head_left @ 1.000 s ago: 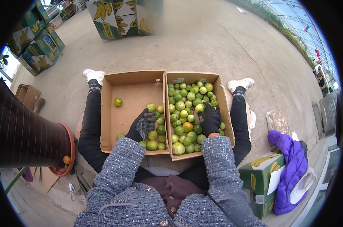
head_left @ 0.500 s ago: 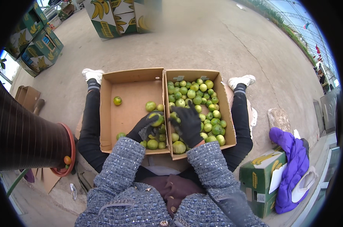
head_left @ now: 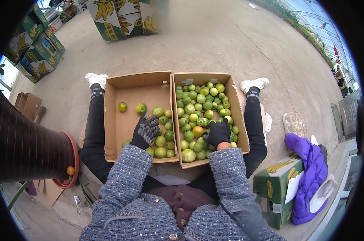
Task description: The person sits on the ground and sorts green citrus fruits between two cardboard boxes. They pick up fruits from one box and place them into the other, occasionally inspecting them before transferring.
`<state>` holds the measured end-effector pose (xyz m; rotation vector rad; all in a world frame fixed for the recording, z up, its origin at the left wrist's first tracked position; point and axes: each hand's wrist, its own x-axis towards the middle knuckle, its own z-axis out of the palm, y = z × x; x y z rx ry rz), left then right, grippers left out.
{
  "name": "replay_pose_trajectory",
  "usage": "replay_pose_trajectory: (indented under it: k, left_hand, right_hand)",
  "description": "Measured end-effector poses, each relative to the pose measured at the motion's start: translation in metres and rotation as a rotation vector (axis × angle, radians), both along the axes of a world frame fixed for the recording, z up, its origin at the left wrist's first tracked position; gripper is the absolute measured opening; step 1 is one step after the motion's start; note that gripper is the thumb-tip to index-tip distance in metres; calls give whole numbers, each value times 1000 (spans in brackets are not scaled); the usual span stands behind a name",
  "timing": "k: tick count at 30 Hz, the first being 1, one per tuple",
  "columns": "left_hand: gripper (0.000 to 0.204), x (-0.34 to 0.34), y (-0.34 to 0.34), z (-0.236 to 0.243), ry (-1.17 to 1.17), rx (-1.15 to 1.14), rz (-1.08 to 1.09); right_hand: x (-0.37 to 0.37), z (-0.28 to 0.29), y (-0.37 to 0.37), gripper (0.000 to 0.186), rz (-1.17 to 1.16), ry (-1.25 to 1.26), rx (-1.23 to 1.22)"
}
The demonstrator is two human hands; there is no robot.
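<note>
Two shallow cardboard boxes stand side by side between my legs. My left hand point(head_left: 146, 129), in a dark glove with a dotted palm, is over the left box point(head_left: 139, 82). Its fingers are spread and hold nothing. Just beyond its fingertips lies a yellow-green tomato point(head_left: 141, 108), with another tomato point(head_left: 123, 107) to its left. Several green tomatoes point(head_left: 160, 141) gather along that box's right side. My right hand point(head_left: 219, 133), also gloved, reaches into the right box point(head_left: 241, 120) with its fingers curled down among many green tomatoes; what they grip is hidden. An orange tomato point(head_left: 198, 131) sits left of it.
Banana-print cartons point(head_left: 117, 20) stand ahead, with more cartons point(head_left: 41, 56) at the far left. A large dark pot point(head_left: 29, 136) with a reddish rim is close on my left. At right, a purple jacket point(head_left: 308, 176) drapes over a green carton point(head_left: 272, 193).
My left hand has let go of a tomato and opened, and a yellow-green one now lies beyond it. My right hand has moved right and lower into its box, uncovering the orange tomato.
</note>
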<state>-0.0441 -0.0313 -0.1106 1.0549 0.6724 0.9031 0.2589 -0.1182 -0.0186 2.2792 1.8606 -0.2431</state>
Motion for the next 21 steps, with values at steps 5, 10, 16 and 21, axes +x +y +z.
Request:
replay_pose_trajectory:
  k: [5,10,16,21]
  left_hand:
    - [21,10,1,56,383,-137,-96]
    - [33,21,-15,95,356,4,-377]
    - [55,25,-43,113,117,-364,-391]
    - [43,23,-41,123,1,-487,-276]
  right_hand:
    - [-6,-1,-5,56,-17,12,338]
    - [-16,18,0,41,31,704,951]
    - [-76,44,-7,47,435,1002,875]
    - [-73,44,-10,46,477,827,780]
